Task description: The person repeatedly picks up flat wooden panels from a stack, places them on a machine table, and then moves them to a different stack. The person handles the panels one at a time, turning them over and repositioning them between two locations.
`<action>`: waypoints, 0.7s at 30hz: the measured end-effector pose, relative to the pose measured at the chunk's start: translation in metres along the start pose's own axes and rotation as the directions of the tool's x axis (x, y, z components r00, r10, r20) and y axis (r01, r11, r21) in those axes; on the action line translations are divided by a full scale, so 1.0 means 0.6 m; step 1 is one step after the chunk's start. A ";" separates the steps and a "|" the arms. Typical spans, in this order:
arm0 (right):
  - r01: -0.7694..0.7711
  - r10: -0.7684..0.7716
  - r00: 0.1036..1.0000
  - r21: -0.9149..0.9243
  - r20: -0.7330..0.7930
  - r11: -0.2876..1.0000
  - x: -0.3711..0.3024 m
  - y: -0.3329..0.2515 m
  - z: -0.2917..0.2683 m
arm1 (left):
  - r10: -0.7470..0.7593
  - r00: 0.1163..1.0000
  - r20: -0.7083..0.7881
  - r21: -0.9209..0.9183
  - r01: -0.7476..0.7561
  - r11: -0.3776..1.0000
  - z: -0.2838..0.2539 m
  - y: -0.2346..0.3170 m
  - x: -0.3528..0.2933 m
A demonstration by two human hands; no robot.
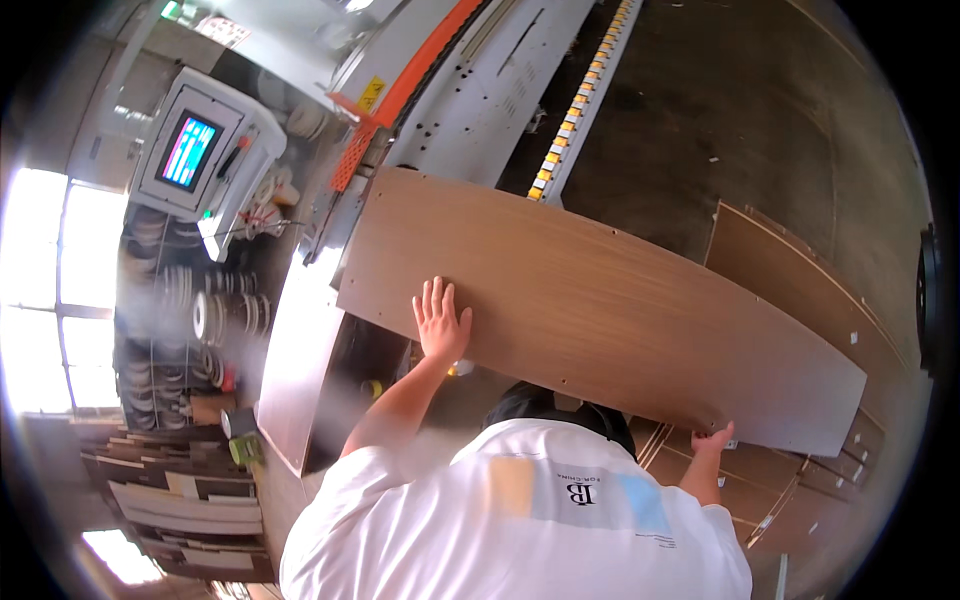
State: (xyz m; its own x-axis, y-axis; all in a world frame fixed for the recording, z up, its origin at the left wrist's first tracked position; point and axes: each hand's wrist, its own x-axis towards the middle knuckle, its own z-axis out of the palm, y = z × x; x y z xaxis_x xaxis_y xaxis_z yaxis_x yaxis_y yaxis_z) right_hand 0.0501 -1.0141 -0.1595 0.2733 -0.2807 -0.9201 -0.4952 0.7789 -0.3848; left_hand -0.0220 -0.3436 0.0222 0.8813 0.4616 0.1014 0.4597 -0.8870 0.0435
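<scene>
"While both hands are on the wooden board (600, 300), how does it lie between them?"

"It stretches across the space ahead of them, slanting from beyond the left hand (441, 325) down past the right hand (712, 440). Most of its broad face is in front of the two hands, with the near long edge running from one to the other."

"What is the left hand doing?"

"It lies flat on the brown face near the left end, open, fingers spread, pressing on the surface without gripping anything."

"And the right?"

"That one is at the near edge, close to the right end, and the board reaches a bit further right of it. The hand touches the edge, but part of it is hidden, so I can't tell how far it is closed."

"What's around them?"

"Ahead of the left hand is a machine with an orange rail (430, 50); a strip of yellow rollers (575, 115) runs away beyond the board. Further left of that hand are a lit screen (190, 150) and some rolls (208, 318). Beyond the right hand, more brown boards (765, 250) lie lower down. A white shirt (420, 530) shows between the arms."
</scene>
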 end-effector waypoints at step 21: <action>0.168 -0.212 0.974 -0.376 -0.077 0.911 -0.132 0.037 -0.019 | -0.050 0.998 -0.043 -0.114 0.045 0.992 -0.021 -0.165 0.109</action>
State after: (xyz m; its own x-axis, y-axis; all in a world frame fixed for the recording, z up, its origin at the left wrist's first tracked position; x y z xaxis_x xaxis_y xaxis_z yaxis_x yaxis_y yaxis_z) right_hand 0.0079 -0.9811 -0.0961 0.3074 -0.4816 -0.8207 -0.7150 0.4521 -0.5332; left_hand -0.0113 -0.2259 0.0368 0.8517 0.5047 0.1413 0.4832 -0.8605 0.1613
